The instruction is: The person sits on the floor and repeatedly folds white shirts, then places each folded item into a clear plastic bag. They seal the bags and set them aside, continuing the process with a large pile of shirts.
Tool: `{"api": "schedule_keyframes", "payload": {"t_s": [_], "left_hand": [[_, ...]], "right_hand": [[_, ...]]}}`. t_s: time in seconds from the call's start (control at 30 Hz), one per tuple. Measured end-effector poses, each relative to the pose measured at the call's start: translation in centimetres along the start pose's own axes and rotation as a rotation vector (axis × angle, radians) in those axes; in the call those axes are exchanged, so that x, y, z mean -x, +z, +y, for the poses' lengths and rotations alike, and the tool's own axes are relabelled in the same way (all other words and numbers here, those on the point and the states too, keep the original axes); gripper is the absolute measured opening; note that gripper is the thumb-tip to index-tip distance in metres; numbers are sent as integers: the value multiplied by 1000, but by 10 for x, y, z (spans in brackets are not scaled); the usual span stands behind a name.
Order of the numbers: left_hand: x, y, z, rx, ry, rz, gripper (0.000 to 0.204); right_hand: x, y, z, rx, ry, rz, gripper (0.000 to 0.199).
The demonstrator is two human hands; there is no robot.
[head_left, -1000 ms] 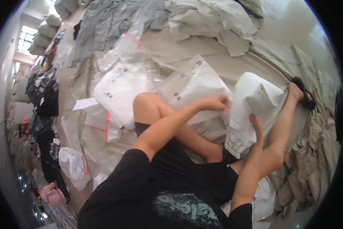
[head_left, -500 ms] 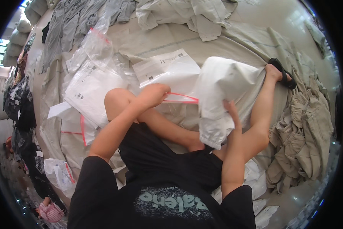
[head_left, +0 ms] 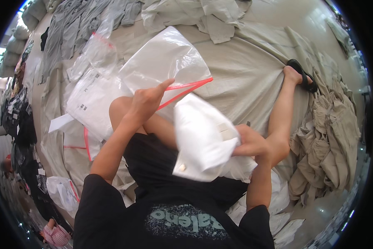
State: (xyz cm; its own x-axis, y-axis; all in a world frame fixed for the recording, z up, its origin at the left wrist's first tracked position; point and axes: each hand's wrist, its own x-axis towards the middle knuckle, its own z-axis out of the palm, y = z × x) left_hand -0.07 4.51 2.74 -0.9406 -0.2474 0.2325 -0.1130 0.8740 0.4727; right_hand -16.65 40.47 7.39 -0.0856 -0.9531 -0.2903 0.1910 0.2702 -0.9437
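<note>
My left hand [head_left: 148, 101] grips the opening edge of a clear plastic zip bag [head_left: 165, 54], its index finger pointing out along the red strip. The bag lies tilted beyond my knee, its mouth facing me and slightly parted. My right hand [head_left: 251, 140] is closed on a folded white garment [head_left: 203, 133], which hangs over my lap, just below the bag's mouth. The garment is blurred by motion, and a button shows near its lower corner. To the left of my left hand lies a stack of printed clear bags [head_left: 93, 93].
Crumpled beige garments [head_left: 327, 145] are heaped at the right, past my sandalled foot [head_left: 296, 76]. Grey clothes [head_left: 74, 35] and white clothes [head_left: 194, 14] lie at the far side. A cloth sheet [head_left: 244, 62] covers the floor. A small bag [head_left: 62, 191] rests at the lower left.
The bag has been turned over and swung up, its red edge now slanting toward the right. My right hand has brought the white garment left and nearer to my lap, turning it.
</note>
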Motion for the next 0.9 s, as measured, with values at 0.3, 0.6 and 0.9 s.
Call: {"api": "schedule_keyframes", "payload": {"t_s": [0.3, 0.6, 0.9], "left_hand": [[14, -23, 3, 503, -52, -229, 30], [22, -69, 19, 295, -43, -189, 34], [26, -54, 5, 799, -474, -206, 42]], "right_hand": [[-69, 5, -30, 439, -40, -119, 52], [-89, -9, -27, 253, 28, -156, 58], [-102, -20, 15, -200, 84, 50, 56]]}}
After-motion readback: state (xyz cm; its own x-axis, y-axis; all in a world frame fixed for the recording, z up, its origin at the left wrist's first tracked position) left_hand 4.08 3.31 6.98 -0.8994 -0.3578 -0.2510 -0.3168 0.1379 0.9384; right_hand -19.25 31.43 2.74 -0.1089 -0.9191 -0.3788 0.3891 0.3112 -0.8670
